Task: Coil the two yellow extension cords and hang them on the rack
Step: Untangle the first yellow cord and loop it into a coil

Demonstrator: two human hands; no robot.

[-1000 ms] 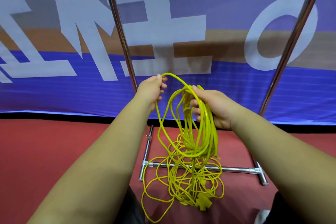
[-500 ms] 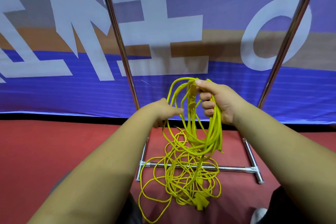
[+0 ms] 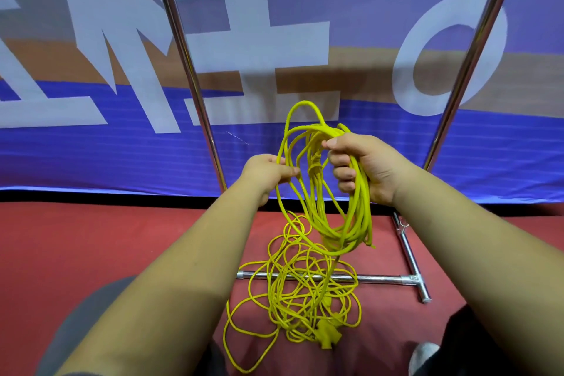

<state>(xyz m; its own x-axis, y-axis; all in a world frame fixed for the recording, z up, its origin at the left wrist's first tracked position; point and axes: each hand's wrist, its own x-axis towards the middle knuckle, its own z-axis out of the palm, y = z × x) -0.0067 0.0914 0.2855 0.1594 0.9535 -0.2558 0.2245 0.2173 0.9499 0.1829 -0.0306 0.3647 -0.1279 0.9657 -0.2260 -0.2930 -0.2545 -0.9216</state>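
Loops of yellow extension cord (image 3: 351, 223) hang from the right hand (image 3: 370, 168), whose fingers and thumb are curled round the top of the bundle. It is held up in the air in front of the banner (image 3: 91, 149). The left hand (image 3: 267, 172) is just beside it and pinches a single strand of the same cord between thumb and fingers. That strand arches up above both hands and runs into the gathered loops.

From the bottom of the bundle the cord drops to a tangled pile (image 3: 300, 290) on the red floor (image 3: 106, 241). The pile lies directly below the hands and partly across the base bar (image 3: 378, 278) of the rack. A yellow plug (image 3: 328, 339) sits at the near side of the pile, and one wide loose loop trails off towards the near left. Whether the pile is one cord or two cannot be told.

The rack is bare metal tube. Its left upright (image 3: 183, 49) rises just left of the left hand, and its right upright (image 3: 476, 49) rises well to the right of the right hand. Both stand close to the far edge of the floor, where the blue banner with large white lettering begins. The toe of a pale shoe (image 3: 422, 356) shows at the near right edge of the floor.
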